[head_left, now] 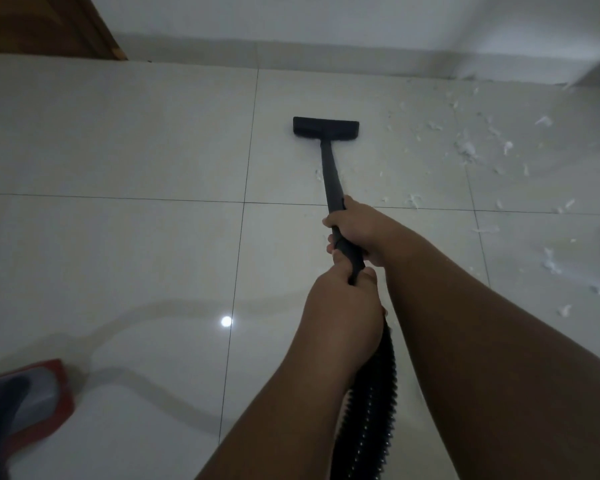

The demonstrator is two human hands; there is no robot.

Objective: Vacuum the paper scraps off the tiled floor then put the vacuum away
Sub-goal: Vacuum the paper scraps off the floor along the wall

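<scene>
Gripping black wand [329, 168] — left hand [343, 306], right hand [359, 230] — glossy tiled floor [118, 254], paper scraps [468, 148] at right, white wall [291, 19].

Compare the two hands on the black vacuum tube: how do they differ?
The right hand grips the tube farther forward, nearer the floor head; the left hand grips its rear end, where the ribbed hose begins. The right hand's fingertips show; the left hand shows mostly its back. Both curl round the tube.
</scene>
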